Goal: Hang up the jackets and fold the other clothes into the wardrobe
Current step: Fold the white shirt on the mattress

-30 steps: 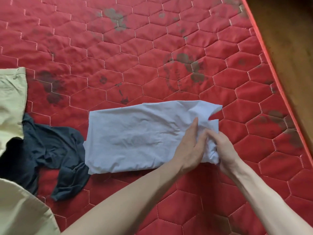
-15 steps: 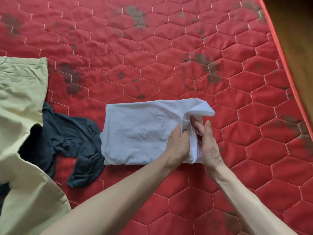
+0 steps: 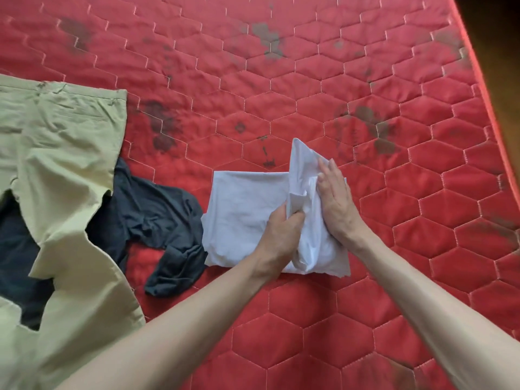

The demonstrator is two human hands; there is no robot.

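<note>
A pale blue-white garment [image 3: 242, 209] lies partly folded on the red quilted mattress [image 3: 281, 94]. Its right end stands up in a raised fold between my hands. My left hand [image 3: 281, 232] grips that fold from the left, fingers curled into the cloth. My right hand [image 3: 334, 201] lies with straight fingers against the fold's right side. To the left lie a crumpled dark navy shirt [image 3: 152, 218] and pale yellow-green trousers [image 3: 59, 170], which partly cover the shirt.
The mattress has dark stains across its upper half. Its orange-piped right edge [image 3: 489, 114] borders a brown wooden floor [image 3: 503, 29] at the top right. No wardrobe or hangers are in view.
The garment's right end has been lifted and brought leftward over the rest, so it now lies shorter. The view has shifted, showing more of the trousers.
</note>
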